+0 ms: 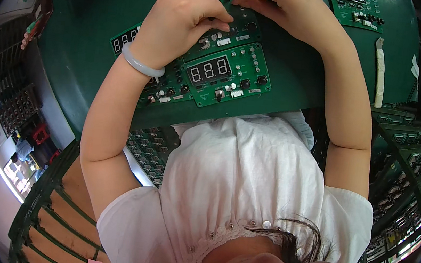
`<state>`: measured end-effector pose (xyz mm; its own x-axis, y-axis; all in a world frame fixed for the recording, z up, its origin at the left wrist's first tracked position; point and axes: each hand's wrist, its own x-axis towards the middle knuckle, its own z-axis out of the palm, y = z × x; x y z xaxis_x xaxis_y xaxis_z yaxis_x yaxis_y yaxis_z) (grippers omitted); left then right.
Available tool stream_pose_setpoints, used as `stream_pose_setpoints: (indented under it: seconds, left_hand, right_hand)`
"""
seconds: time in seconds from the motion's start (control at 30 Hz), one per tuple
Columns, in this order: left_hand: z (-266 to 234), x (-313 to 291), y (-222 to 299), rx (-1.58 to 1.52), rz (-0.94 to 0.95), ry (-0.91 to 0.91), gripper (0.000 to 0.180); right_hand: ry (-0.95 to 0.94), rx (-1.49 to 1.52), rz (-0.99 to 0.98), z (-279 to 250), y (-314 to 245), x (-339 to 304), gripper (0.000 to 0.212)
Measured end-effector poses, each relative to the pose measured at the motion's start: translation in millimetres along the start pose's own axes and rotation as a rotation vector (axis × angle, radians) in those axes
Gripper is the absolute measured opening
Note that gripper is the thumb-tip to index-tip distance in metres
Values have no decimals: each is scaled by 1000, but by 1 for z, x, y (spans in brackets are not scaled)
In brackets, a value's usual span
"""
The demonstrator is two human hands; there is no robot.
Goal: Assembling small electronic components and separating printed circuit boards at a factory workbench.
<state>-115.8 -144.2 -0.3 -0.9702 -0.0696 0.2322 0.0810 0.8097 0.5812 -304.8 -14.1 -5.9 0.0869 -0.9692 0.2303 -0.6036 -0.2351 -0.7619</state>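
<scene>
Lit evenly and fairly brightly in the middle, with only soft shading beneath the left fingers (221, 14) and a dull sheen on the green bench (299, 84). Brightest on the white blouse (249, 151) — pale, but readable in its folds. Blown out nearly to white at the bright opening (21, 175), far left. Dim among the racks (408, 169) at right, too soft for fine detail. Crisp enough on the nearest circuit board (229, 79). Bent strongly toward the rim — black in the corners, blue-fringed at lower left.
</scene>
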Motion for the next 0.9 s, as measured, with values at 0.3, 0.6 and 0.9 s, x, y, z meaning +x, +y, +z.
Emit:
stream_pose_setpoints:
  seconds: [0.3, 0.6, 0.9]
  left_hand:
    - [-3, -5, 3, 116, -23, -72, 19]
    - [-10, -14, 16, 342, -63, -197, 33]
    - [21, 6, -23, -1078, 544, 134, 92]
  right_hand:
    - [-9, -4, -1, -4, -6, 2, 8]
    - [-52, -176, -81, -5, -8, 0, 14]
    - [220, 179, -312, 7, -2, 7, 16]
